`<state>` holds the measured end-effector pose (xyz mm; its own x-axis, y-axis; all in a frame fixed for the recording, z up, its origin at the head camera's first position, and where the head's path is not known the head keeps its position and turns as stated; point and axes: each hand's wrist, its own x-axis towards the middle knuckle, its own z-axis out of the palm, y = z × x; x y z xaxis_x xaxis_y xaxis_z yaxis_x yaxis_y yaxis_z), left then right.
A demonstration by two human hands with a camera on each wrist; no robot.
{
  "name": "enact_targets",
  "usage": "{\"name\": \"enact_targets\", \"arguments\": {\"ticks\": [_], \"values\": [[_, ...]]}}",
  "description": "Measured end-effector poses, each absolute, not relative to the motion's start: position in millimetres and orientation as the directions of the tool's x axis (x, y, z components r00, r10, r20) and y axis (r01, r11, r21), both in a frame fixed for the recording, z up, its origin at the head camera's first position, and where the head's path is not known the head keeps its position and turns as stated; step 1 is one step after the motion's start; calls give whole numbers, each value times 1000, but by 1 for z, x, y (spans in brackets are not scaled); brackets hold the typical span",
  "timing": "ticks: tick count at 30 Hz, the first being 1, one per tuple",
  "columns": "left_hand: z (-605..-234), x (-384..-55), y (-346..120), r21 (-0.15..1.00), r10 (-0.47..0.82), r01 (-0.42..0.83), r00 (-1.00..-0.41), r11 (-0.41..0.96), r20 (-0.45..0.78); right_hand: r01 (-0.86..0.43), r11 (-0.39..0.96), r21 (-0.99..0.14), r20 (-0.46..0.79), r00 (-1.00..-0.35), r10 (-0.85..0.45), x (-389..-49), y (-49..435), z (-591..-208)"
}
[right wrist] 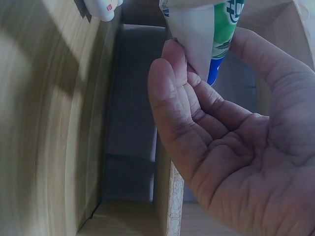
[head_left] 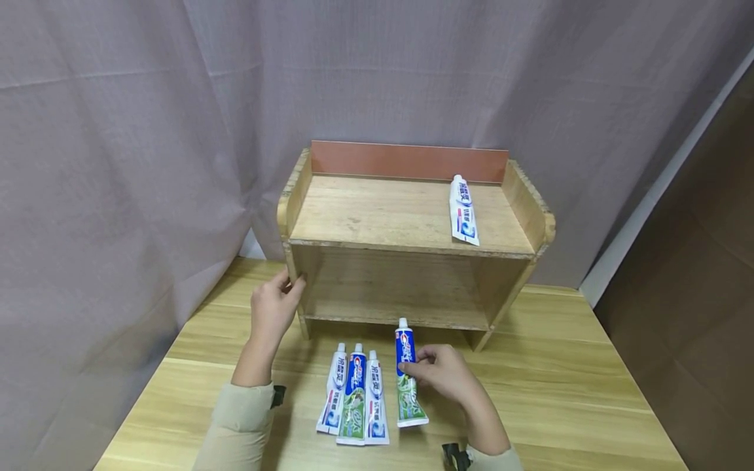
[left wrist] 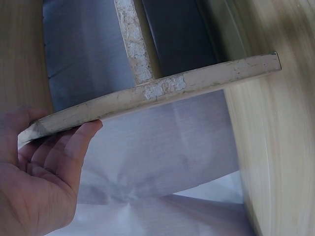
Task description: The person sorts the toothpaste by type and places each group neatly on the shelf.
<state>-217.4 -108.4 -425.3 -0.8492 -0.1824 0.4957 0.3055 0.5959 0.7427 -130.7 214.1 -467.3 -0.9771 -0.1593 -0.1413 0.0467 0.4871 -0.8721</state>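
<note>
Toothpaste tube (head_left: 408, 396) w/ blue & green print, cap end up toward wooden 2-tier shelf (head_left: 377, 209), is pinched btwn thumb & fingers in grip of R hand (head_left: 444, 373), in front of shelf. L hand (head_left: 273, 304) has its grip on shelf's L side panel (left wrist: 221, 76). L of held tube, on tabletop (head_left: 559, 366): 2 white tubes (head_left: 336, 392) w/ 1 blue-green tube (head_left: 355, 396) btwn. Another white tube (head_left: 462, 209) lies on top tier nr R end, cap to back.
</note>
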Motion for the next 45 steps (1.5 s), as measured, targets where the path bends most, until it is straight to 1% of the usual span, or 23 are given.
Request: {"name": "enact_targets", "arguments": {"ticks": [20,29,45], "values": [[-426,-217,-108,732,-172,335,-836,593,522,19,525,-851,-110,-984,-143,-139,218,-458],[-427,-218,-108,736,-179,323,-839,594,513,36,546,-837,-120,-986,-119,-142,221,-456],[-427,-218,-109,732,-186,311,-840,606,510,13,552,-834,-91,-989,-114,-149,224,-447]]}}
